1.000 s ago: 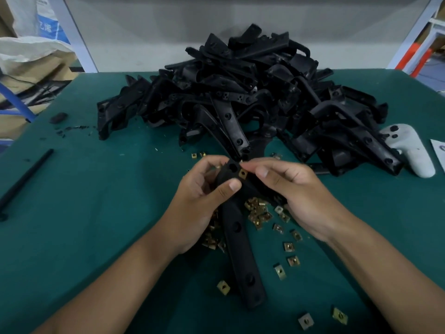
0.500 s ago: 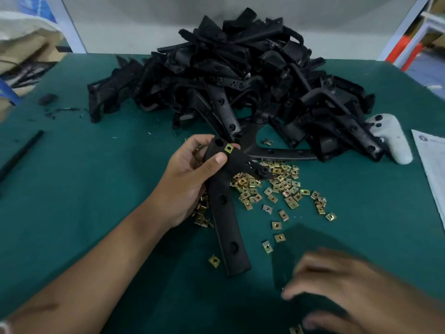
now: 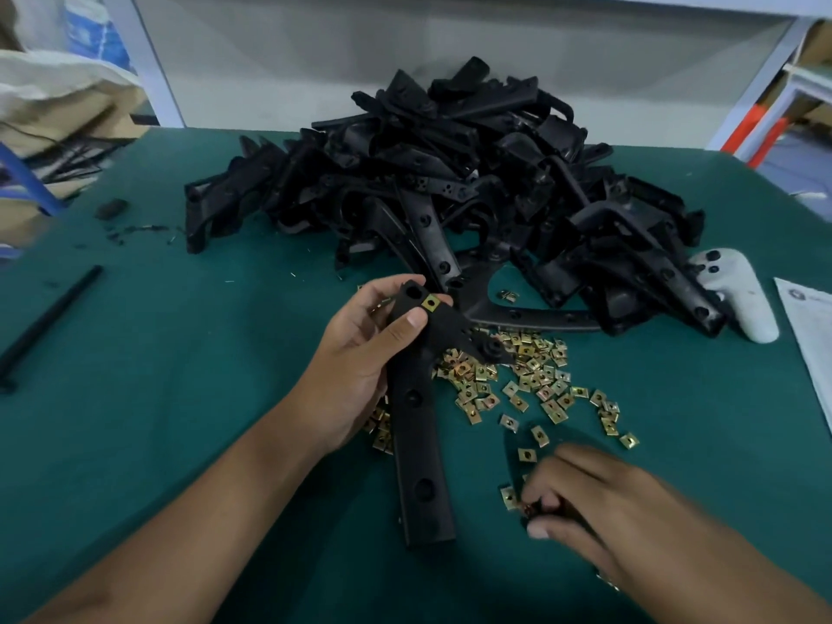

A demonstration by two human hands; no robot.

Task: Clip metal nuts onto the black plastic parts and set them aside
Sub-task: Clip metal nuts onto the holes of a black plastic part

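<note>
My left hand [image 3: 360, 362] grips the upper end of a long black plastic part [image 3: 418, 448], thumb across its face. A brass clip nut [image 3: 431, 303] sits clipped on that upper end beside a round hole. The part's lower end rests on the green table [image 3: 157, 398]. My right hand [image 3: 599, 511] is low on the table at the right, fingers curled and pinching a small metal nut [image 3: 531, 510] among loose ones. Several loose brass nuts [image 3: 526, 376] lie scattered between the hands.
A big heap of black plastic parts [image 3: 450, 182] fills the back of the table. A white controller [image 3: 738, 295] lies at its right, a paper sheet [image 3: 810, 335] at the far right edge. A black rod [image 3: 49, 322] lies at the left.
My right hand left the part's upper end, swept down to the near right and now pinches a nut from the loose ones. The left hand keeps holding the part.
</note>
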